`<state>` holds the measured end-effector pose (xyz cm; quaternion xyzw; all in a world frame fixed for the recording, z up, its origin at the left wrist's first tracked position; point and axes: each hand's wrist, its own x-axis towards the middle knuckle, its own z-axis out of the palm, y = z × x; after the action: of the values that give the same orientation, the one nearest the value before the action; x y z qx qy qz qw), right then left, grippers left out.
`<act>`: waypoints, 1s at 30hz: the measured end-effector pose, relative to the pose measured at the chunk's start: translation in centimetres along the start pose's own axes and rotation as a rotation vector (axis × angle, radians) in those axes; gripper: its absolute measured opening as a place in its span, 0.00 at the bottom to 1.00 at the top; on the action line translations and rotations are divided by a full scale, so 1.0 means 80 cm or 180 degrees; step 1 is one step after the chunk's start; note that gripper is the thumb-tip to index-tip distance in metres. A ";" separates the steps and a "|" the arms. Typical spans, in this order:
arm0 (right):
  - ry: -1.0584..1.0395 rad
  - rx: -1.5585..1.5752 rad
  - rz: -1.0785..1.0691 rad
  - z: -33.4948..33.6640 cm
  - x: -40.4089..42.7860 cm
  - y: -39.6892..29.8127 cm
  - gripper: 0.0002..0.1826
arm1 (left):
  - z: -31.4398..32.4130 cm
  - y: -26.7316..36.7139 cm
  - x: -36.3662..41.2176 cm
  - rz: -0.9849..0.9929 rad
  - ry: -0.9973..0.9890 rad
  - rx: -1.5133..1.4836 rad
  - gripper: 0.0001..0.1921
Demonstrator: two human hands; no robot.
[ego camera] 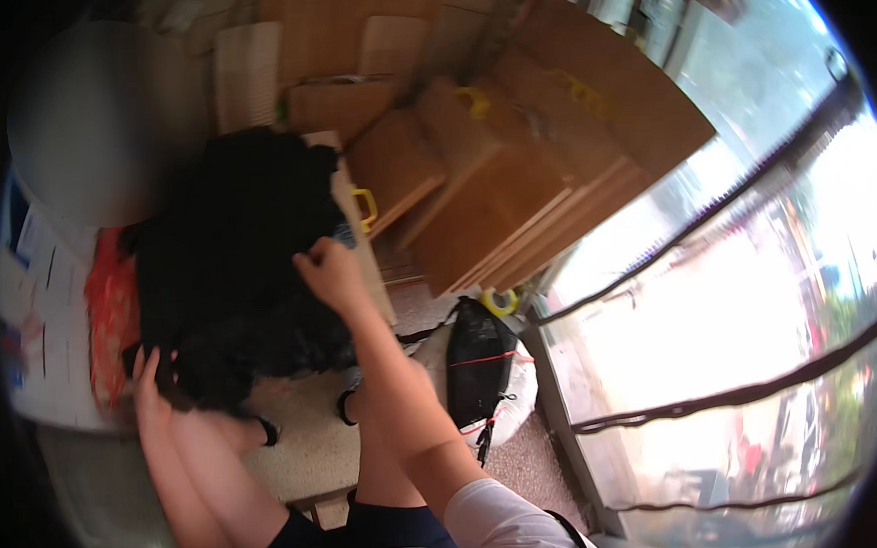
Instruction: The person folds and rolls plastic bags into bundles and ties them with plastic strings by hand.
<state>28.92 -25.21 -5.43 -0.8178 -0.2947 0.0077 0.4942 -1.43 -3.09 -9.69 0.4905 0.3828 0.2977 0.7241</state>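
A large heap of black cloth lies in front of me, dark and with few folds showing. My right hand is at its right edge, thumb and fingers curled closed on the cloth. At the near left corner, my left hand has its fingers around a piece of the same cloth; part of those fingers is hidden. The pale edge of a board or box shows under the heap on the right. Beside the heap on the left is a red plastic bag.
Several brown cardboard boxes with yellow handles lean at the far right. A black bag sits on a white bundle by the glass front. A roll of yellow tape lies near it. A blurred pale round object fills the upper left.
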 end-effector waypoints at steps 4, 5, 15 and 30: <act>0.0178 0.0232 0.0183 0.001 -0.001 0.011 0.21 | 0.005 -0.009 0.008 -0.0054 0.0062 0.0070 0.21; 0.0157 0.0285 0.0289 0.002 -0.001 0.009 0.22 | 0.000 -0.012 0.012 -0.0028 -0.0022 0.0026 0.22; -0.0816 0.0474 0.0441 -0.016 -0.009 -0.007 0.22 | -0.016 -0.019 0.036 0.0129 -0.0296 -0.0080 0.18; -0.1244 0.1173 0.1103 -0.034 -0.064 -0.005 0.36 | 0.020 -0.011 0.017 0.0045 -0.0549 -0.0498 0.18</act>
<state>25.35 -29.74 -5.16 -0.7356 -0.2340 0.3020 0.5594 0.73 -3.08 -10.53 0.4590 0.2912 0.2884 0.7882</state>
